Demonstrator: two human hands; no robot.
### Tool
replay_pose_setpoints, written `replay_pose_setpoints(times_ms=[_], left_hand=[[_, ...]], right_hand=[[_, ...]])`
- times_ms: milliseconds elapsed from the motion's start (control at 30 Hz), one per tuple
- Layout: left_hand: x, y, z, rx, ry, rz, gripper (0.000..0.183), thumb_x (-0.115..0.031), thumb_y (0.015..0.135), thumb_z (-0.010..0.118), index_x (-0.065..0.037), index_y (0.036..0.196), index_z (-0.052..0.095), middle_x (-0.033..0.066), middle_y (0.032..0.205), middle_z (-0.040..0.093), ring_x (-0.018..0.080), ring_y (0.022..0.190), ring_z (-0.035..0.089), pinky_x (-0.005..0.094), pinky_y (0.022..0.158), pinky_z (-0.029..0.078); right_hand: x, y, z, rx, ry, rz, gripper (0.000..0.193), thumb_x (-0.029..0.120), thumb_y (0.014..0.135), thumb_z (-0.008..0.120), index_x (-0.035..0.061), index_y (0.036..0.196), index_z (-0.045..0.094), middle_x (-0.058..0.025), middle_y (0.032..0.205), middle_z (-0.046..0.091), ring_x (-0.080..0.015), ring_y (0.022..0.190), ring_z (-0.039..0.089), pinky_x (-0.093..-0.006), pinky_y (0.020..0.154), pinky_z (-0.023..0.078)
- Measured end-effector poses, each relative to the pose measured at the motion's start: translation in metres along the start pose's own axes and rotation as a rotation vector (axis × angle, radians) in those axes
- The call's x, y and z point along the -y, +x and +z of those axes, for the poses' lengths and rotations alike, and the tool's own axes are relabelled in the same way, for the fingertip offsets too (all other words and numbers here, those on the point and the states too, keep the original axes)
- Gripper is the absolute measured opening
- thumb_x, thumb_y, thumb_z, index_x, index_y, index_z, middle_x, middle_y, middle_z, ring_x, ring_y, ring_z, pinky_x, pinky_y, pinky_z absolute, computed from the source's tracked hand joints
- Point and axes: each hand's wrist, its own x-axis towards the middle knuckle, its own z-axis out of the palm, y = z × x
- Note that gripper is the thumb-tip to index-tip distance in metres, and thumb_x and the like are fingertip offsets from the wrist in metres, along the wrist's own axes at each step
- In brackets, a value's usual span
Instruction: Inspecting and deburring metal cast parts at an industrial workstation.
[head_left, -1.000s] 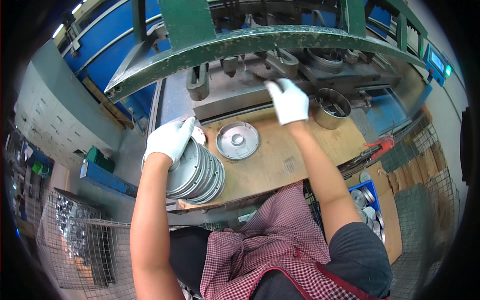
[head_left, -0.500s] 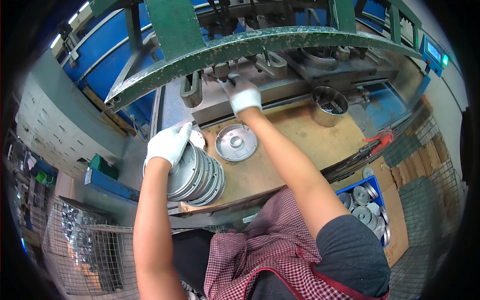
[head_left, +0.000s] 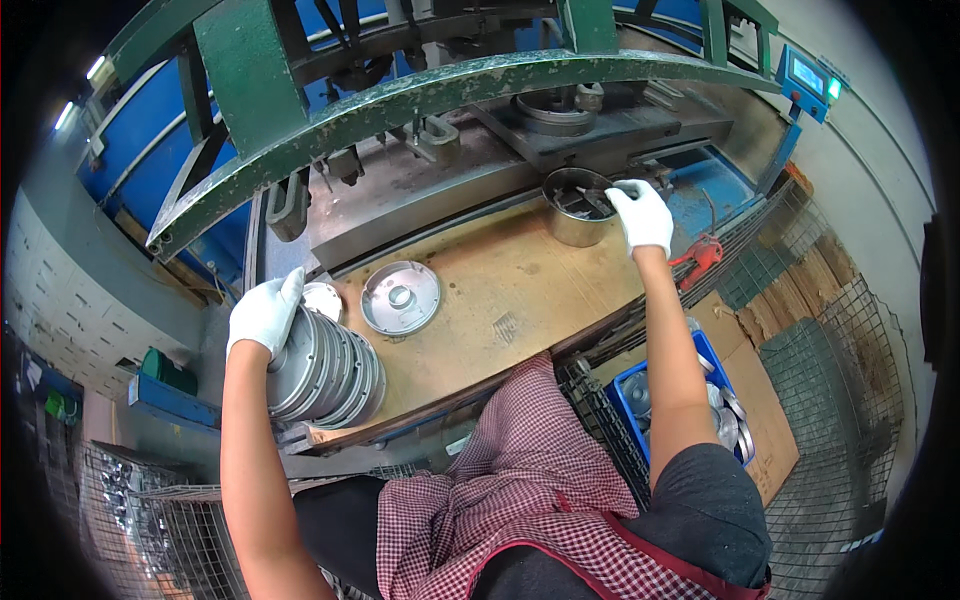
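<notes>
My left hand (head_left: 262, 316), in a white glove, is closed at the upper edge of a leaning stack of round grey metal discs (head_left: 345, 375); its thumb points up and its other fingers are partly hidden. Beside the stack, a single flanged metal disc (head_left: 385, 318) with a raised centre ring lies flat on the board. My right hand (head_left: 642, 216), also gloved, is at the right rim of a round metal pot (head_left: 577, 232) that holds dark strip-like pieces (head_left: 575, 200). Its fingertips are pinched together over the rim; whatever they hold is too small to name.
A green machine frame (head_left: 440, 88) crosses above a metal bed (head_left: 420, 190) with hanging tooling. The wooden board (head_left: 490, 285) lies before it. At right are a red clamp-like part (head_left: 703, 258), a blue crate (head_left: 706, 352) of metal parts and a control panel (head_left: 806, 84).
My right hand has moved from under the machine's tooling rightward to the pot's rim. My left hand stays at the stack. The whole view has shifted, with the scene now further left.
</notes>
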Motion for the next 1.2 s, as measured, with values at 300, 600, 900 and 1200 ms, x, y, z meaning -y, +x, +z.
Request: replay_pose_setpoints(times_ms=[300, 600, 900, 1200], left_hand=[[0.001, -0.004, -0.001, 0.005, -0.031, -0.018, 0.063, -0.056, 0.096, 0.035, -0.003, 0.106, 0.069, 0.0236, 0.107, 0.066, 0.0401, 0.105, 0.060, 0.0432, 0.092, 0.044], [-0.002, -0.011, -0.007, 0.048, -0.038, -0.030, 0.068, -0.061, 0.093, 0.030, -0.009, 0.110, 0.071, 0.0197, 0.115, 0.066, 0.0359, 0.110, 0.061, 0.0414, 0.098, 0.044], [0.000, -0.024, -0.003, -0.028, -0.103, -0.016, 0.062, -0.051, 0.093, 0.033, -0.005, 0.106, 0.072, 0.0193, 0.110, 0.068, 0.0341, 0.105, 0.064, 0.0421, 0.094, 0.047], [-0.003, -0.025, -0.005, -0.028, -0.080, 0.004, 0.064, -0.052, 0.094, 0.030, -0.005, 0.107, 0.072, 0.0181, 0.110, 0.068, 0.0334, 0.105, 0.065, 0.0409, 0.093, 0.047]], right_hand=[[-0.028, 0.026, 0.014, 0.122, -0.146, -0.170, 0.040, 0.036, 0.083, 0.065, 0.0076, 0.111, 0.068, -0.0149, 0.111, 0.068, -0.0303, 0.106, 0.064, -0.0380, 0.092, 0.048], [-0.075, -0.041, -0.023, 0.084, -0.303, 0.058, 0.061, 0.052, 0.088, 0.058, 0.0095, 0.132, 0.057, -0.0172, 0.127, 0.061, -0.0346, 0.117, 0.059, -0.0395, 0.099, 0.043], [-0.164, -0.001, -0.001, 0.135, -0.324, 0.047, 0.069, 0.060, 0.095, 0.041, 0.0040, 0.134, 0.054, -0.0139, 0.135, 0.057, -0.0312, 0.118, 0.056, -0.0365, 0.102, 0.041], [-0.160, -0.005, -0.009, 0.137, -0.296, -0.006, 0.060, 0.053, 0.098, 0.037, 0.0085, 0.136, 0.053, -0.0111, 0.138, 0.055, -0.0287, 0.121, 0.054, -0.0355, 0.102, 0.039]])
